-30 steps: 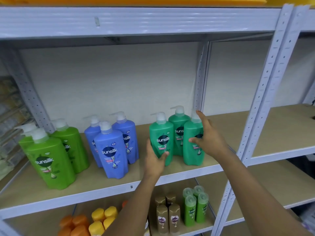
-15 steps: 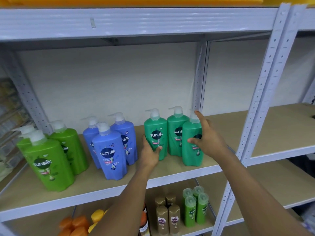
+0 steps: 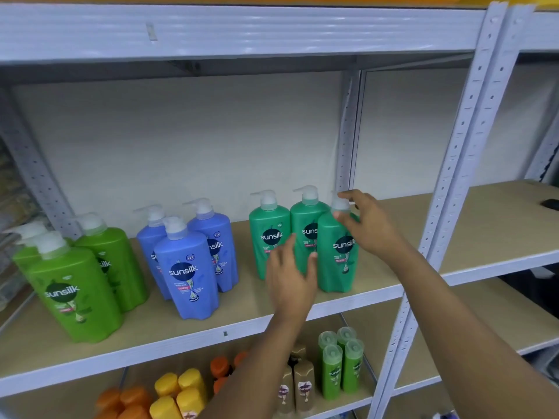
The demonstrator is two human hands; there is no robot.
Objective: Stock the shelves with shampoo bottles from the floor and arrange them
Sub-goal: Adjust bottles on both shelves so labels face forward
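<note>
Three teal-green Sunsilk pump bottles stand upright together on the middle shelf (image 3: 242,306): a left one (image 3: 267,231), a middle one (image 3: 305,216) and a right one (image 3: 332,267) nearer the front edge. My left hand (image 3: 290,282) hovers in front of the left and middle bottles with fingers spread and nothing in it. My right hand (image 3: 372,228) wraps the right bottle's shoulder beside its pump, thumb across the front.
Three blue pump bottles (image 3: 187,267) and light green ones (image 3: 75,291) stand further left on the same shelf. On the shelf below are small green (image 3: 338,364), beige (image 3: 302,385), yellow (image 3: 178,391) and orange (image 3: 121,400) bottles. A perforated upright (image 3: 453,164) rises to the right, with a bare shelf bay (image 3: 484,225) beyond it.
My left hand has let go of the left teal bottle and drawn back with fingers spread. My right hand has slid up to the right bottle's shoulder, and that bottle's label faces front.
</note>
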